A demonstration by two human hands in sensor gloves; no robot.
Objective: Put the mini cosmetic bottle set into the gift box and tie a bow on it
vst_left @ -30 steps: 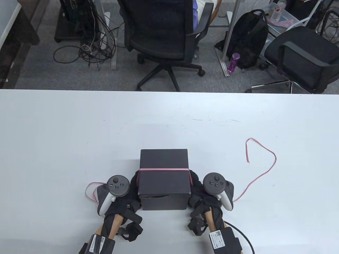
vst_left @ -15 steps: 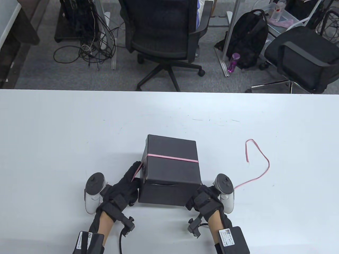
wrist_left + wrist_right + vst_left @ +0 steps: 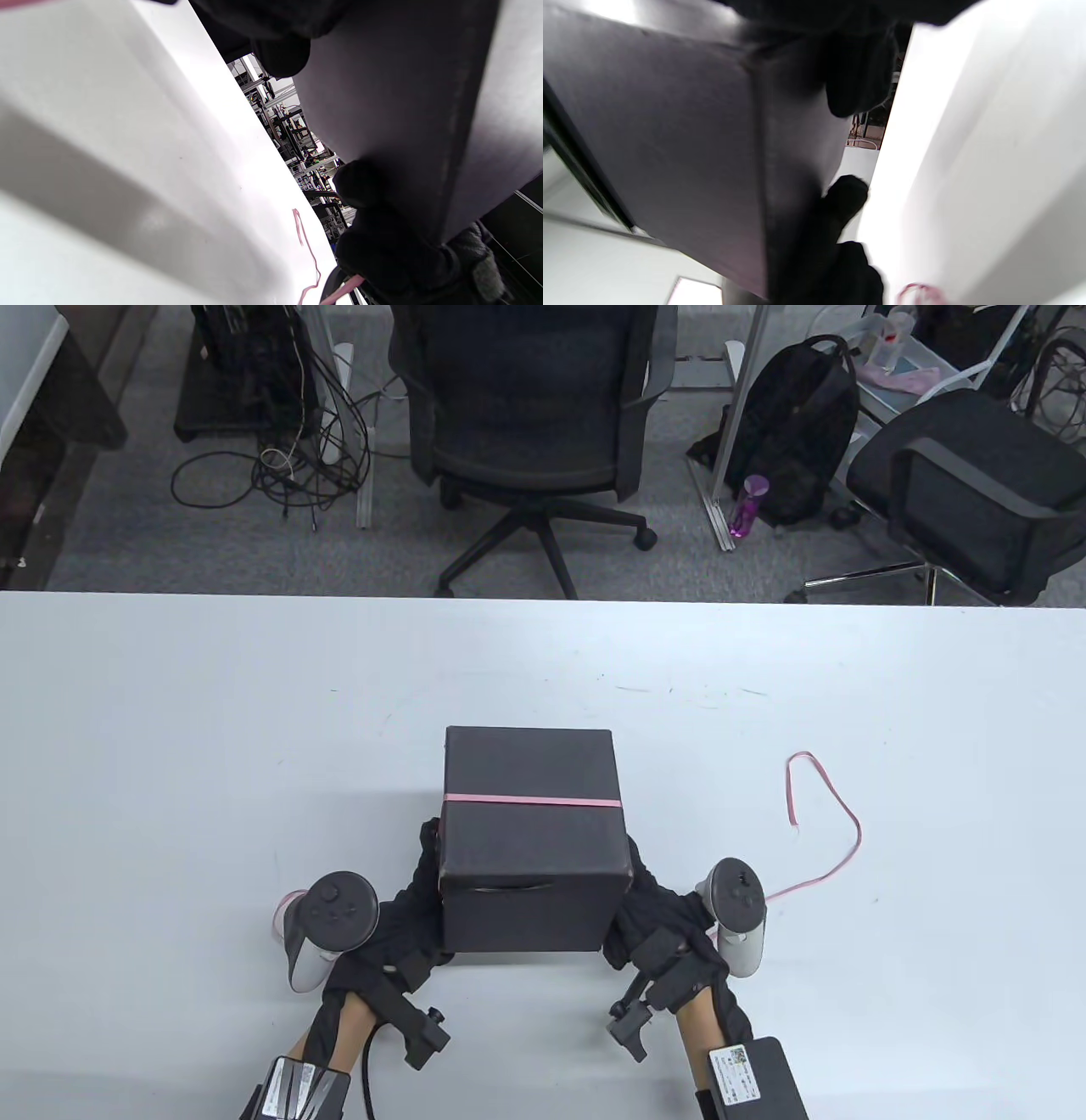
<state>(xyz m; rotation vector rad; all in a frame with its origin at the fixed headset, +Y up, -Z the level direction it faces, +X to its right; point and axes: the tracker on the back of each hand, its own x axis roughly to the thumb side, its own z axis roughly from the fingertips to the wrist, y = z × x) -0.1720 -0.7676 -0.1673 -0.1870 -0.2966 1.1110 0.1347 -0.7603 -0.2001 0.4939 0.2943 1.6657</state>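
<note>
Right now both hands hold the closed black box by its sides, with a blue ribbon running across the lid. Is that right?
Not quite: the ribbon across the lid is pink, not blue, as the table view shows. The rest stands: the left hand and right hand hold the closed black box by its sides.

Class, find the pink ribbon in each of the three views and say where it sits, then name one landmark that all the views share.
Table view: the pink ribbon crosses the top of the black gift box; its loose end trails right over the white table.
Left wrist view: a thin strand lies on the table, bottom centre.
Right wrist view: a blurred loop at the bottom edge.
Shared landmark: the black gift box.
</note>
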